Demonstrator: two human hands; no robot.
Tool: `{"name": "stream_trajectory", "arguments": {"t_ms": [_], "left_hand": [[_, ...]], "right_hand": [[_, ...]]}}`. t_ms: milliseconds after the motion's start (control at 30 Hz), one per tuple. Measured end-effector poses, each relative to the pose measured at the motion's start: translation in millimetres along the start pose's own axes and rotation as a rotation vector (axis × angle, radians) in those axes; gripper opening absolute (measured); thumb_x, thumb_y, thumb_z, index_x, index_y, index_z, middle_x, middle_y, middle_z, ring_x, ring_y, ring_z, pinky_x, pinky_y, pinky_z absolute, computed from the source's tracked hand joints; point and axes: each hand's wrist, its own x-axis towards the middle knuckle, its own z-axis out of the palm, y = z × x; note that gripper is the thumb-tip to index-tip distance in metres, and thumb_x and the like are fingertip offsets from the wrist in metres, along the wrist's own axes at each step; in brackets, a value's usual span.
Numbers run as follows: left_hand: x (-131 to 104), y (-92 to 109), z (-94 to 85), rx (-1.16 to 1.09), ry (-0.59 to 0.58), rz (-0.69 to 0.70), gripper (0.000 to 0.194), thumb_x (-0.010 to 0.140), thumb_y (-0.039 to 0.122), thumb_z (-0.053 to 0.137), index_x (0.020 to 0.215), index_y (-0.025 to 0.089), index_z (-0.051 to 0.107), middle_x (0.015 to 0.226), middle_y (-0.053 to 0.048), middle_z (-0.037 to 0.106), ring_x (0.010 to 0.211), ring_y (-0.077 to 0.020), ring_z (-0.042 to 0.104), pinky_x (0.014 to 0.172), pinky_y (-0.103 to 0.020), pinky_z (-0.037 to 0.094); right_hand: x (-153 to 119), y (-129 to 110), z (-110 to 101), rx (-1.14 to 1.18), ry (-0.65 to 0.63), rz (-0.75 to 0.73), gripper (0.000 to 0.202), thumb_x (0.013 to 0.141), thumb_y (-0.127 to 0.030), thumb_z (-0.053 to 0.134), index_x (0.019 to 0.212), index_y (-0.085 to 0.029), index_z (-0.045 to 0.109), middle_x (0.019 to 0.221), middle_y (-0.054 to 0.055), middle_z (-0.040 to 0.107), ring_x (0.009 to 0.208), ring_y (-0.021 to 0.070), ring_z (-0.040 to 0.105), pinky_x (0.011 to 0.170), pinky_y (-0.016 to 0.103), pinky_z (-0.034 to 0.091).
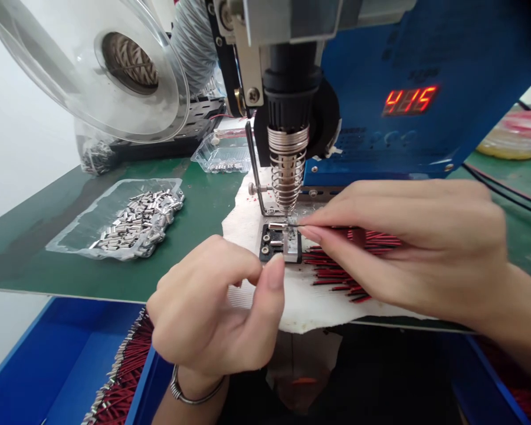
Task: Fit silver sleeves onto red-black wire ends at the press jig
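Note:
My right hand (407, 242) pinches a thin dark wire (294, 225) between thumb and index finger. The wire's tip meets a small metal cylinder (277, 226) lying in the upper slot of a small black fixture (265, 249). A second metal cylinder (275, 243) rests in the slot below. Just in front of the fixture my left hand (216, 301) is closed, thumb against bent index finger; what it holds, if anything, is hidden. Directly above the fixture points a soldering iron (287, 159) wrapped in a coil spring. Red and black wires (336, 271) lie partly under my right hand.
A clear tray (77, 227) of metal cylinders stands left, another plastic tray (206, 154) behind. The blue machine (380, 59) reads 415. A clear hood (71, 65) overhangs the back left. Blue bins (66, 348) with finished-looking wires sit below the table edge.

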Motion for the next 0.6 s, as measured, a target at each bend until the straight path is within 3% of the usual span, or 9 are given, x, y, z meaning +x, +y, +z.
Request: {"name": "stream_trajectory", "arguments": {"t_ms": [67, 133, 233, 300, 433, 600], "left_hand": [[-3, 11, -5.1, 0.035, -0.021, 0.055, 0.017, 0.089, 0.005, 0.067, 0.085, 0.022, 0.066, 0.069, 0.004, 0.067, 0.060, -0.0103, 0.057, 0.057, -0.030, 0.043], [-6, 24, -7.4, 0.022, -0.144, 0.009, 0.019, 0.087, 0.004, 0.070, 0.098, 0.020, 0.072, 0.082, 0.002, 0.077, 0.070, -0.0119, 0.068, 0.062, -0.028, 0.050], [-10, 43, -1.9, -0.067, -0.241, -0.117, 0.016, 0.087, 0.007, 0.075, 0.100, 0.016, 0.074, 0.088, 0.001, 0.080, 0.061, -0.0078, 0.061, 0.056, -0.025, 0.048], [-11, 51, 5.6, -0.131, -0.211, -0.187, 0.011, 0.089, 0.007, 0.074, 0.085, 0.017, 0.071, 0.076, 0.004, 0.074, 0.052, -0.0047, 0.048, 0.049, -0.023, 0.042], [-12, 59, 16.1, -0.199, -0.065, -0.289, 0.034, 0.090, 0.005, 0.072, 0.062, 0.018, 0.057, 0.054, 0.007, 0.053, 0.049, -0.0038, 0.044, 0.045, -0.019, 0.035], [-20, 58, 7.3, -0.362, 0.013, -0.445, 0.015, 0.100, 0.013, 0.069, 0.091, 0.024, 0.072, 0.083, 0.004, 0.076, 0.065, -0.0083, 0.063, 0.059, -0.020, 0.051]], "right_hand": [[2, -5, -5, 0.022, 0.068, 0.001, 0.017, 0.096, -0.011, 0.078, 0.082, -0.020, 0.078, 0.078, -0.002, 0.078, 0.066, 0.0099, 0.069, 0.058, 0.023, 0.052], [5, -11, -11, 0.064, 0.125, 0.030, 0.019, 0.092, -0.011, 0.081, 0.078, -0.023, 0.076, 0.071, -0.003, 0.072, 0.057, 0.0097, 0.061, 0.050, 0.025, 0.047], [7, -16, -17, 0.223, 0.075, 0.035, 0.018, 0.091, -0.011, 0.080, 0.078, -0.023, 0.075, 0.064, -0.004, 0.066, 0.055, 0.0107, 0.058, 0.046, 0.025, 0.044], [6, -17, -18, 0.329, 0.013, 0.007, 0.015, 0.092, -0.010, 0.079, 0.082, -0.021, 0.076, 0.065, -0.003, 0.065, 0.057, 0.0102, 0.059, 0.048, 0.023, 0.046], [-1, -12, -15, 0.433, -0.058, -0.060, 0.010, 0.097, -0.011, 0.078, 0.093, -0.020, 0.081, 0.071, -0.002, 0.064, 0.062, 0.0111, 0.061, 0.054, 0.023, 0.050], [-4, -4, -14, 0.443, -0.109, -0.085, 0.010, 0.102, -0.024, 0.076, 0.110, -0.018, 0.079, 0.084, 0.003, 0.073, 0.066, 0.0138, 0.064, 0.056, 0.026, 0.049]]}}
